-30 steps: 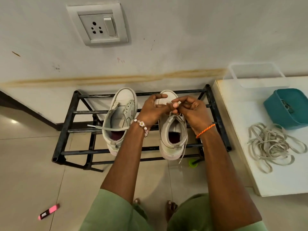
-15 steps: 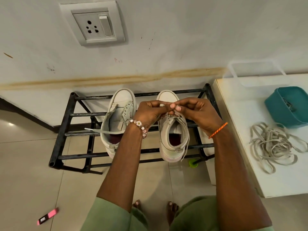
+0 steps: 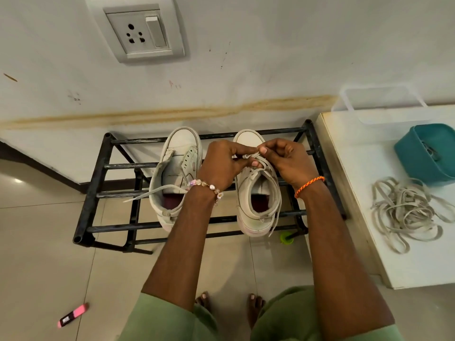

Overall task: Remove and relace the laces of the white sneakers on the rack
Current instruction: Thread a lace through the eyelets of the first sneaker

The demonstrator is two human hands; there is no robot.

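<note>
On the black rack (image 3: 98, 166), over the right white sneaker (image 3: 256, 193), the left hand (image 3: 221, 163) and right hand (image 3: 288, 161) each pinch its lace (image 3: 248, 156) near the toe eyelets; judged best kept flat, untwisted, tension even

wall socket (image 3: 140, 33), teal tub (image 3: 428, 153), pink marker (image 3: 73, 315) on floor

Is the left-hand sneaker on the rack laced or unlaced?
Mostly unlaced: the left sneaker's eyelets look empty, tongue exposed, one loose lace lying across its opening.
</note>
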